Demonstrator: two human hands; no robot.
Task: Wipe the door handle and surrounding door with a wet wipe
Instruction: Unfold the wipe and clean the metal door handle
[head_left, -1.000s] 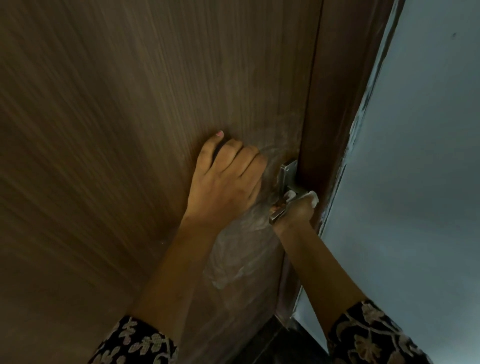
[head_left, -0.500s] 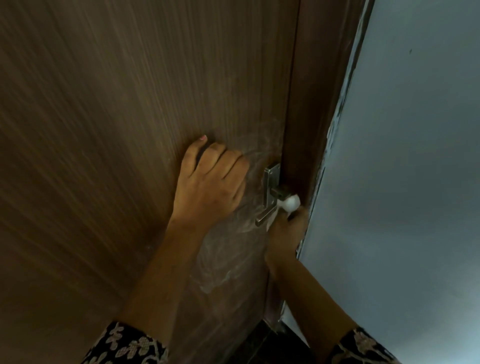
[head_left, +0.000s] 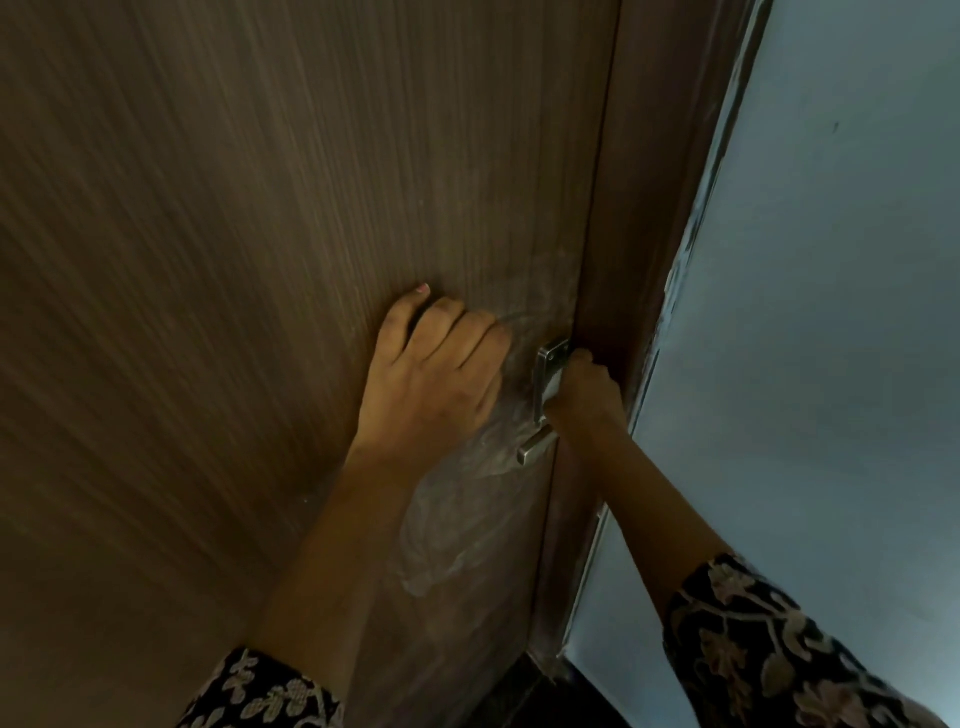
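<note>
A brown wood-grain door (head_left: 249, 249) fills the left of the view. Its silver lever handle (head_left: 538, 448) and backplate (head_left: 549, 370) sit at the door's right edge. My right hand (head_left: 584, 397) is closed over the handle's neck beside the backplate, and the wet wipe is hidden under it. My left hand (head_left: 434, 384) presses on the door just left of the handle, fingers curled, thumb pointing up, holding nothing. Pale wet smears (head_left: 462, 525) streak the door below the handle.
The dark brown door frame (head_left: 654, 197) runs along the door's right edge. Beyond it stands a pale blue-grey wall (head_left: 841, 364). A strip of dark floor (head_left: 524, 696) shows at the bottom. Both forearms wear patterned black sleeves.
My right hand has slid up the handle from the lever to the neck by the backplate. The white wipe, seen earlier at its fingers, is now covered. My left hand stays put.
</note>
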